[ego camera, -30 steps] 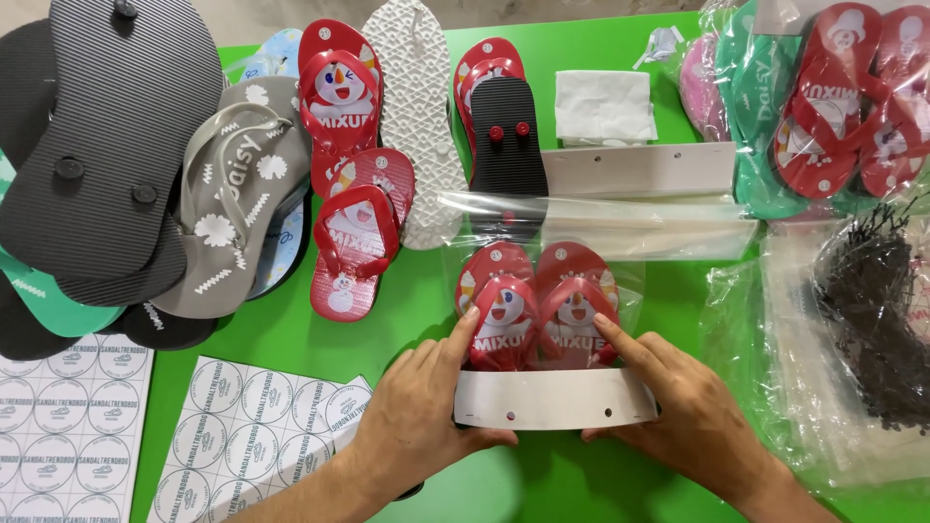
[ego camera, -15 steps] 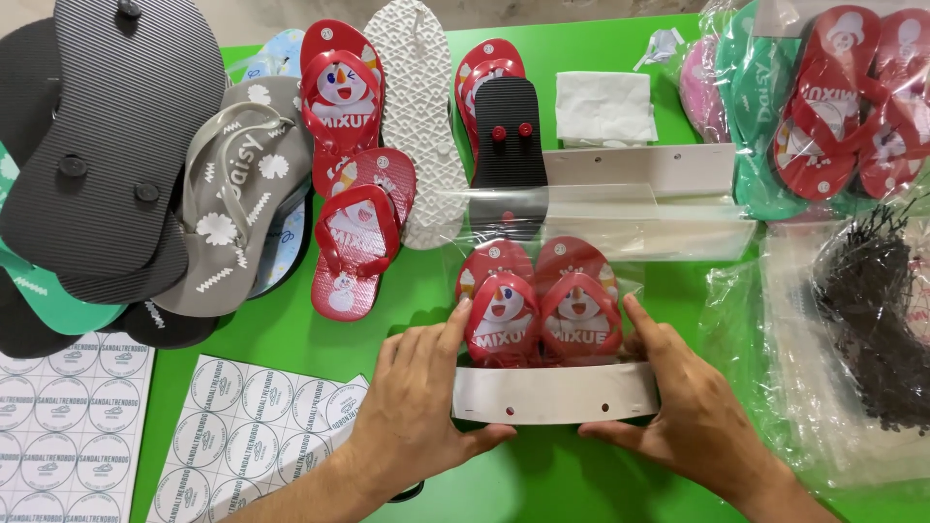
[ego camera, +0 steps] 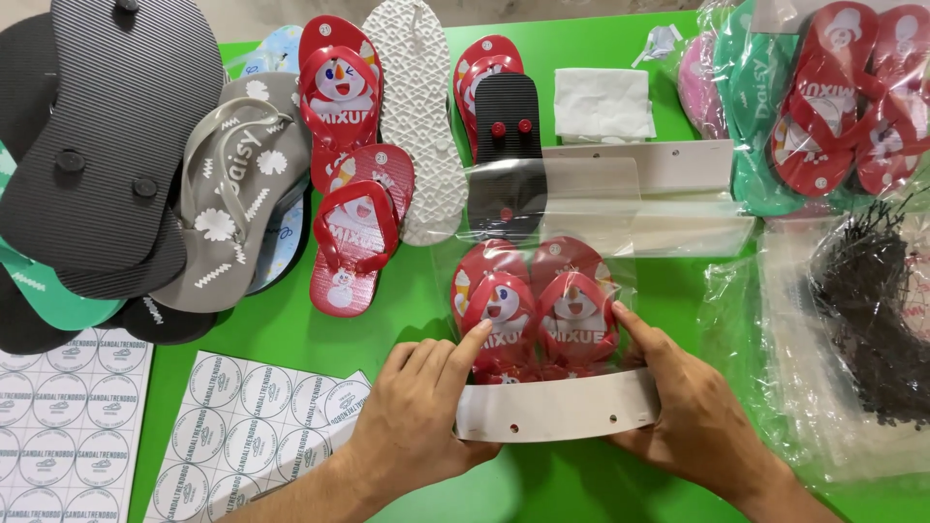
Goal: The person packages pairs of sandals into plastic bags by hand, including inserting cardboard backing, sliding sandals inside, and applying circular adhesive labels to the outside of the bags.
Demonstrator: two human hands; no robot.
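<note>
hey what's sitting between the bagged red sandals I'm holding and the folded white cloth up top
In the head view, between the bagged red sandals and the folded white cloth lie empty clear bags with white header cards, partly covering a black sandal.

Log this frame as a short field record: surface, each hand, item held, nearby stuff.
surface: green table
left hand: on the left end of the white card header, index finger up against the bag
right hand: on the header's right end, fingers on the bag
held item: pair of small red sandals in a clear bag, toes pointing away
left of it: sticker sheets, loose red sandals, grey sandal, black soles
right: bag of black fasteners
</note>
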